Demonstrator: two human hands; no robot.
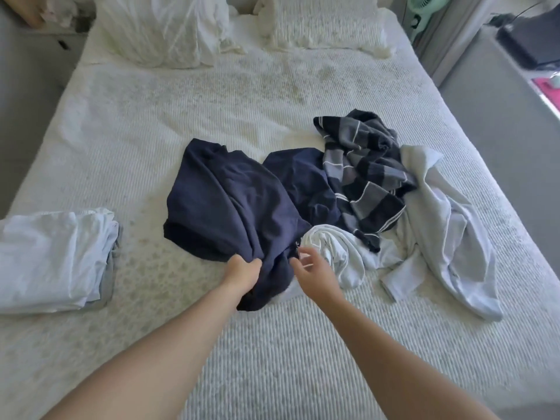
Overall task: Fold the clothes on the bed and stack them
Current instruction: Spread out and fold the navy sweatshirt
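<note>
Your left hand [242,272] pinches the navy shirt [230,198], which stretches toward upper left; your right hand [313,268] hovers loose beside it.

Two bare forearms reach in from the bottom edge. No sleeve shows on either arm up to the point where the picture cuts them off, and both wrists are bare. The left hand [242,272] and right hand [313,272] are uncovered. The forearms are smooth and taper toward the wrists. The right hand's fingers [306,256] look slim and are slightly blurred, so the nails cannot be made out.
</note>
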